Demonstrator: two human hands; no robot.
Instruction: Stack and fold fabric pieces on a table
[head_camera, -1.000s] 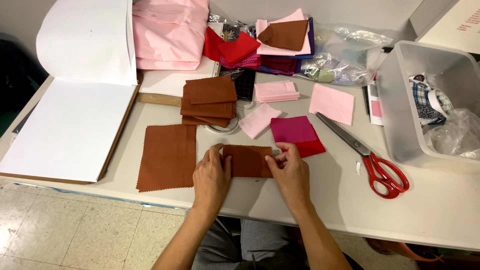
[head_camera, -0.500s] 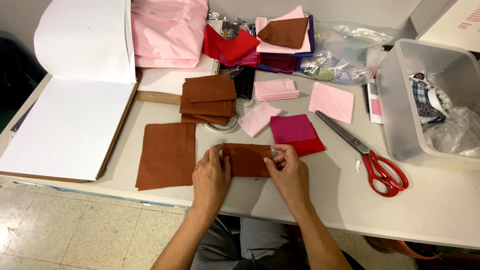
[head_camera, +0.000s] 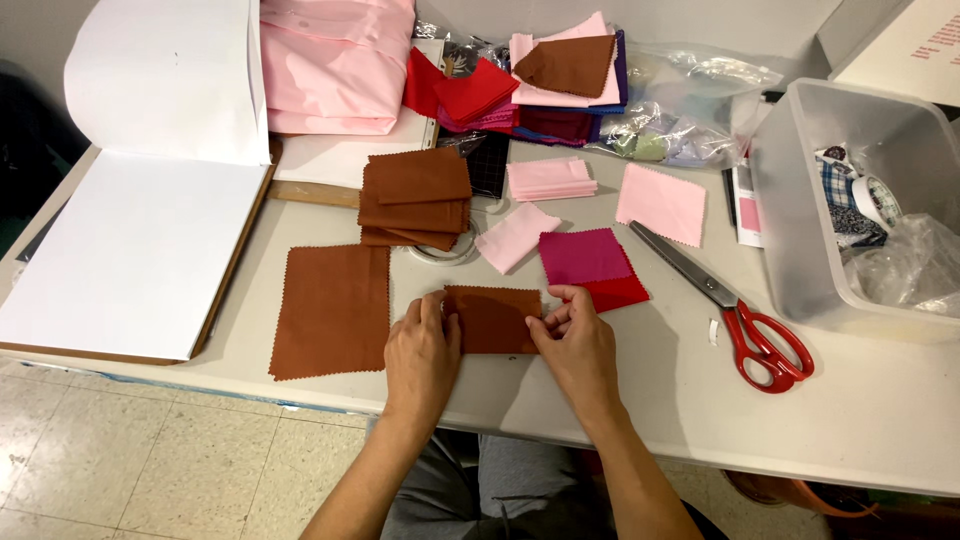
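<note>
Near the front edge of a pale worktop (head_camera: 660, 400), a left hand (head_camera: 424, 352) and right hand (head_camera: 577, 345) pinch the ends of a folded brown fabric square (head_camera: 495, 318), seemingly light, limp and best gripped at edges.

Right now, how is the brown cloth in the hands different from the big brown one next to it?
The held cloth is smaller and looks folded, pinched by the left hand and right hand. The big cloth lies flat, open and untouched. Both are the same brown, and both have zigzag edges.
</note>
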